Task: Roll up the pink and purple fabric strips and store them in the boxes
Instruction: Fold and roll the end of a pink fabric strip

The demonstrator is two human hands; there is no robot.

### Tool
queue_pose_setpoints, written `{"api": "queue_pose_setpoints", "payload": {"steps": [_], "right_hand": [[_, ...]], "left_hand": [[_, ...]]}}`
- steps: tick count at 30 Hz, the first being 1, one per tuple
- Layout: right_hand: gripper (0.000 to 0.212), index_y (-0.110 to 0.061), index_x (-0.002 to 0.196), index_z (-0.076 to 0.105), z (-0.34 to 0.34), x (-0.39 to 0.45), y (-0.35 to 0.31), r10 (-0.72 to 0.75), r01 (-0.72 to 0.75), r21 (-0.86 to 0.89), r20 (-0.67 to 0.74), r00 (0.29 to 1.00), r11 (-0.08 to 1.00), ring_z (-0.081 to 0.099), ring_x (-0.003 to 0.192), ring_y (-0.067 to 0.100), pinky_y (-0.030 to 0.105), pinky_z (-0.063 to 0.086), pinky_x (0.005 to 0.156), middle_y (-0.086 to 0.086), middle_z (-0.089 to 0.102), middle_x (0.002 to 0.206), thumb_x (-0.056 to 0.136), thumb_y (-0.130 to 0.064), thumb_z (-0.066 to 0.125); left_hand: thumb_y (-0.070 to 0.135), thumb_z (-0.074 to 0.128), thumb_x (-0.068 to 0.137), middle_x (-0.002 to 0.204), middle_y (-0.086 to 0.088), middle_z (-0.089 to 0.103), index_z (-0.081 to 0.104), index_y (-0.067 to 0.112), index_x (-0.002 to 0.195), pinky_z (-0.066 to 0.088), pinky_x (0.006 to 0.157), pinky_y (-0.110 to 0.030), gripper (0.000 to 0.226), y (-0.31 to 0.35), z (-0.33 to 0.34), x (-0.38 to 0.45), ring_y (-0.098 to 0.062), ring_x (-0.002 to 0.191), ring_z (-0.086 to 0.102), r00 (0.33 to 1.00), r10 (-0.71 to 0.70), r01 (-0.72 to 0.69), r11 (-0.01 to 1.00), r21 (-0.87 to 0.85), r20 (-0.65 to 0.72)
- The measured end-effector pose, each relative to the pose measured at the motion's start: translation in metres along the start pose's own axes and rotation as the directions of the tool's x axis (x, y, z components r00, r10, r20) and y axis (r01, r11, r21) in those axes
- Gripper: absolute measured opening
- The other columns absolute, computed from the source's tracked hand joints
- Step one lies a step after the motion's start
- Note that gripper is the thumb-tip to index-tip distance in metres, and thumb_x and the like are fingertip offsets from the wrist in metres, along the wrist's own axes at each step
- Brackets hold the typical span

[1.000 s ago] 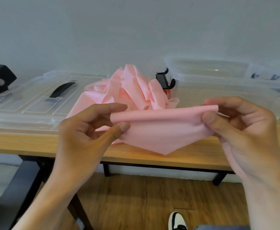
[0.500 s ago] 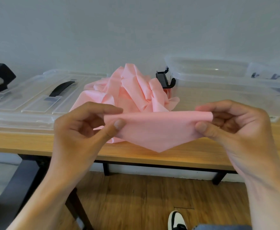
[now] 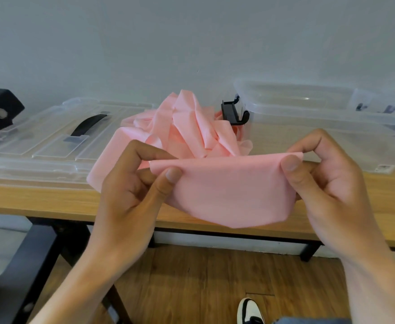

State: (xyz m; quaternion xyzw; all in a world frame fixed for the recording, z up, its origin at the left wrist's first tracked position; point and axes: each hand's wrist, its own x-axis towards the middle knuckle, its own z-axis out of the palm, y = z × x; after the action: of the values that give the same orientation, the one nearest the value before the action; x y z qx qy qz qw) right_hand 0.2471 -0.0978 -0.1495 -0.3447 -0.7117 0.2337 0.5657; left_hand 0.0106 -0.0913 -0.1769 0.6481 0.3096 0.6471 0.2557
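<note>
The wooden counter (image 3: 39,197) carried a clear box (image 3: 320,127) on the right and a flat lid (image 3: 42,146) on the left, the pink fabric (image 3: 191,127) heaped between. My left hand (image 3: 131,190) and right hand (image 3: 327,183) pinched its near end, drawn closer together than a second earlier, so I judged rolling was just starting.

We observe two bare forearms without sleeves, watch or rings. The left hand (image 3: 131,195) and right hand (image 3: 332,190) have short, unpainted nails. Below, we note a black-and-white shoe (image 3: 250,311) and a blue denim trouser edge (image 3: 308,321).
</note>
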Motion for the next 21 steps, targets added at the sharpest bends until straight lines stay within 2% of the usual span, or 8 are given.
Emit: {"api": "queue_pose_setpoints", "payload": {"steps": [2, 6, 10, 12, 15, 17, 19, 21], "right_hand": [[0.01, -0.026, 0.092, 0.05, 0.0, -0.001, 0.001, 0.0, 0.0, -0.004, 0.015, 1.0, 1.0, 0.051, 0.047, -0.001, 0.012, 0.035, 0.041, -0.016, 0.055, 0.056, 0.097, -0.034, 0.051], [0.01, -0.026, 0.094, 0.049, 0.004, -0.003, -0.001, 0.069, -0.069, 0.037, -0.004, 0.998, 0.997, 0.055, 0.046, 0.001, 0.012, 0.038, 0.041, -0.011, 0.057, 0.056, 0.1, -0.034, 0.049], [0.016, -0.028, 0.086, 0.054, 0.007, 0.0, 0.002, 0.236, -0.229, 0.098, -0.067, 0.969, 0.968, 0.051, 0.044, 0.007, 0.016, 0.036, 0.04, -0.008, 0.052, 0.051, 0.092, -0.043, 0.055], [0.02, -0.027, 0.08, 0.058, 0.005, 0.002, 0.004, 0.292, -0.279, 0.127, -0.099, 0.951, 0.952, 0.052, 0.049, 0.011, 0.021, 0.036, 0.042, -0.005, 0.051, 0.053, 0.086, -0.046, 0.061], [0.022, -0.022, 0.071, 0.06, 0.005, 0.003, 0.002, 0.309, -0.281, 0.238, -0.09, 0.947, 0.93, 0.059, 0.063, 0.015, 0.024, 0.043, 0.047, -0.002, 0.06, 0.066, 0.079, -0.04, 0.069], [0.023, -0.022, 0.066, 0.06, 0.006, 0.002, 0.001, 0.28, -0.244, 0.274, -0.103, 0.954, 0.93, 0.056, 0.061, 0.01, 0.019, 0.042, 0.048, -0.006, 0.059, 0.066, 0.079, -0.032, 0.075], [0.026, -0.023, 0.066, 0.058, 0.008, 0.002, 0.001, 0.264, -0.219, 0.288, -0.128, 0.956, 0.932, 0.054, 0.059, 0.009, 0.018, 0.041, 0.047, -0.008, 0.059, 0.065, 0.082, -0.023, 0.079], [0.018, -0.024, 0.074, 0.06, 0.008, 0.002, 0.002, 0.26, -0.209, 0.295, -0.144, 0.955, 0.932, 0.058, 0.062, 0.011, 0.022, 0.044, 0.047, -0.006, 0.061, 0.066, 0.082, -0.021, 0.075]], "left_hand": [[0.033, 0.059, 0.099, 0.076, 0.004, 0.07, 0.055, 0.027, 0.098, 0.058, 0.048, -0.043, 0.008, 0.001, 0.003, -0.003, -0.02, 0.06, 0.066, 1.0, -0.011, 0.011, 1.0, -0.001, -0.02], [0.032, 0.055, 0.101, 0.073, 0.0, 0.068, 0.048, 0.017, 0.1, 0.042, 0.043, -0.031, 0.017, 0.001, 0.011, -0.008, -0.026, 0.057, 0.06, 0.996, -0.081, 0.079, 0.996, -0.043, -0.044], [0.027, 0.053, 0.097, 0.06, 0.002, 0.062, 0.046, 0.012, 0.099, 0.037, 0.039, -0.02, 0.016, 0.001, 0.014, -0.01, -0.007, 0.048, 0.055, 0.989, -0.148, 0.147, 0.986, -0.078, -0.003], [0.032, 0.055, 0.095, 0.059, 0.001, 0.06, 0.05, 0.013, 0.098, 0.035, 0.036, -0.021, 0.019, 0.001, 0.013, -0.008, -0.006, 0.044, 0.051, 0.988, -0.153, 0.153, 0.988, -0.028, 0.002], [0.029, 0.059, 0.094, 0.079, 0.006, 0.066, 0.061, 0.017, 0.095, 0.051, 0.056, -0.02, 0.013, -0.002, 0.006, 0.0, -0.009, 0.069, 0.064, 0.995, -0.095, 0.096, 0.993, 0.068, -0.021], [0.025, 0.063, 0.092, 0.088, 0.008, 0.068, 0.066, 0.018, 0.096, 0.052, 0.069, -0.016, 0.008, -0.004, 0.001, 0.004, -0.006, 0.084, 0.065, 0.995, -0.089, 0.092, 0.991, 0.101, -0.033], [0.025, 0.066, 0.089, 0.09, 0.007, 0.07, 0.068, 0.021, 0.098, 0.052, 0.071, -0.015, 0.01, -0.004, -0.001, 0.005, -0.005, 0.086, 0.066, 0.995, -0.097, 0.1, 0.991, 0.089, -0.034], [0.024, 0.069, 0.087, 0.086, -0.002, 0.07, 0.067, 0.025, 0.102, 0.053, 0.066, -0.016, 0.016, -0.003, -0.002, 0.004, -0.007, 0.079, 0.067, 0.995, -0.094, 0.095, 0.995, 0.039, -0.029]]}}
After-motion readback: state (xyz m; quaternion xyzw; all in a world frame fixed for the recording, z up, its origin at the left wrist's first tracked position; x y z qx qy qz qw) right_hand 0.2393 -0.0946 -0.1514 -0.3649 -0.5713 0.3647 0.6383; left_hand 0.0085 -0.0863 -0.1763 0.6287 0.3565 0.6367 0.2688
